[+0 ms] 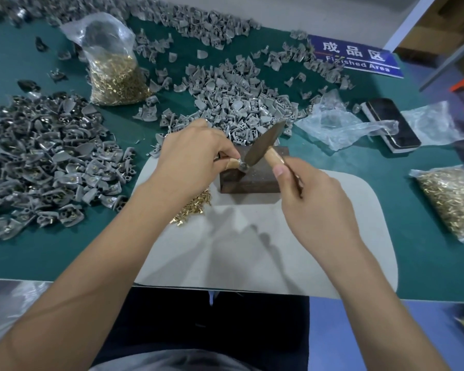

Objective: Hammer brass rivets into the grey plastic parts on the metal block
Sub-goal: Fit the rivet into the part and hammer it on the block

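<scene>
Left hand (190, 153) pinches part on block (252, 172); right hand (308, 194) grips hammer (264, 145), head on rivet. Risk: fingertips near strike point, glancing blow hits them.

Table (426, 223): lying under a green cover, carrying a pale grey mat (252, 250).
Sign (356, 56): blue, lying flat at the far right edge.
Wall (306, 9): showing pale grey beyond.
Light: falling evenly.
</scene>
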Motion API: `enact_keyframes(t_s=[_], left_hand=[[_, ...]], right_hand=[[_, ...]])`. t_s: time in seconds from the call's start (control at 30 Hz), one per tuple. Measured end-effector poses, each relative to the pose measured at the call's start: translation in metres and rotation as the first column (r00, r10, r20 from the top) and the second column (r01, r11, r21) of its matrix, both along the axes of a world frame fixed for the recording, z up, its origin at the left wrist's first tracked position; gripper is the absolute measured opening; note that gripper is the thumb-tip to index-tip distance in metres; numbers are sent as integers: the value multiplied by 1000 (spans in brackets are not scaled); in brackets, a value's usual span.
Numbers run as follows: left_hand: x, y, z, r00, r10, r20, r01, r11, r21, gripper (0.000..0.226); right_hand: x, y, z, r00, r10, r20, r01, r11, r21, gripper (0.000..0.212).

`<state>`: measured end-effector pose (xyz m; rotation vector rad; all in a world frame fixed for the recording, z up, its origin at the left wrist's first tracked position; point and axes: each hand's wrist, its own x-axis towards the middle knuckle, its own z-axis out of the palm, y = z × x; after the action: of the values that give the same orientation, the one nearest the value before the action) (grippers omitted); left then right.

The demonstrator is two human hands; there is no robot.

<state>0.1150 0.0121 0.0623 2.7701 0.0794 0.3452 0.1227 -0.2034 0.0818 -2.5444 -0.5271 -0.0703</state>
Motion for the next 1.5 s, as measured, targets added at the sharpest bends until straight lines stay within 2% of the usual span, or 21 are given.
enact_keyframes(t_s=[0.1, 0.23, 0.37, 0.4, 0.5, 0.67, 0.73, 0.83, 0.93, 1.03, 1.1, 1.13, 1.2, 1.23, 1.27, 1.33, 1.37, 1.5], left_hand=[[0, 0, 0, 1000, -2, 0, 2, 1000, -4, 14], [-1, 0, 1, 1000, -11, 7, 11, 1000, 9, 17], [-1, 0, 1, 1000, -12, 7, 12, 1000, -4, 15], [-1, 0, 1, 1000, -9, 7, 9, 1000, -6, 15], [-1, -1, 2, 1000, -8, 5, 8, 1000, 10, 15], [-1, -1, 4, 1000, -21, -20, 21, 1000, -2, 14], [-4, -3, 4, 998, -19, -59, 14, 997, -81, 11], [-11, -10, 6, 996, -28, -81, 2, 954, -299, 7], [-18, -19, 15, 998, -35, -48, 7, 873, -488, 8], [-22, -25, 25, 998, -41, -42, 12, 839, -544, 10], [-25, -25, 29, 998, -42, -38, 14, 836, -549, 11], [-27, -25, 30, 998, -39, -43, 10, 846, -534, 11], [-34, -23, 29, 998, -21, -58, -7, 894, -448, 10], [-40, -23, 28, 998, -15, -55, -8, 920, -392, 9], [-45, -23, 26, 999, -14, -42, -2, 938, -348, 9], [-57, -22, 21, 1000, -3, 5, 4, 950, -313, 5], [-63, -20, 19, 999, 16, 28, -7, 950, -313, 4], [-85, 3, 7, 993, 99, 65, -76, 953, -294, 9]], right_hand=[[-4, 4, -2, 997, -80, 24, 76, 986, 146, 29], [-8, 6, -2, 999, -13, -41, 12, 1000, -18, 29], [-8, 4, 0, 996, -86, 8, 84, 983, 164, 29], [-10, 6, 0, 997, -82, -1, 81, 984, 160, 29], [-8, 6, 0, 997, -13, -78, 13, 1000, 0, 27], [7, -11, 6, 989, -145, -25, 146, 987, 63, 27], [16, -19, 4, 969, -244, 41, 245, 970, -4, 27], [30, -32, -5, 926, -361, 113, 376, 912, -167, 37], [36, -41, -19, 923, -383, 35, 381, 899, -217, 53], [34, -43, -27, 913, -399, -83, 364, 890, -276, 62], [33, -42, -27, 933, -359, -7, 342, 895, -286, 50], [33, -39, -25, 951, -306, 48, 310, 930, -199, 40], [27, -27, -17, 983, -165, 75, 149, 970, 191, 24], [21, -17, -11, 996, -68, 49, 45, 929, 368, 19], [15, -6, -6, 998, 43, 35, -55, 886, 460, 15], [5, 15, -3, 971, 233, 54, -232, 863, 448, 10], [2, 24, -5, 959, 277, 65, -278, 866, 415, 9], [2, 54, -11, 943, 333, -15, -307, 886, 348, 7]])
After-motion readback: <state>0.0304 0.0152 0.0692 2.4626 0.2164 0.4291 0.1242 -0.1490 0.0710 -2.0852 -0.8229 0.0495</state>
